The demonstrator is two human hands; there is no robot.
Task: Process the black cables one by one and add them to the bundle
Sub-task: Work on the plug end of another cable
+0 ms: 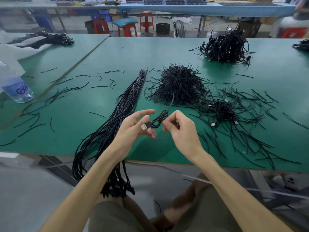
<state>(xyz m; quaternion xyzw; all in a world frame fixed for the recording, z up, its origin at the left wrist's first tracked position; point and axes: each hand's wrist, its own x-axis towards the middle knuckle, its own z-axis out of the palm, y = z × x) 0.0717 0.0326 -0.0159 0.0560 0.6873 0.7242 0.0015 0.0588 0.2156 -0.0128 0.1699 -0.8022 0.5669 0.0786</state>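
Your left hand (133, 129) pinches the coiled cable (158, 121) at its plug; your right hand (182, 131) pinches its loops, fingers curled. The bundle (123, 101) lies at 10 o'clock. Tug hard and 1 loop may knot or slip free.

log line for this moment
left hand: holds coiled cable by its USB plug | right hand: pinches the coil | bundle: on green table, ends hanging off edge | cable not yet in bundle
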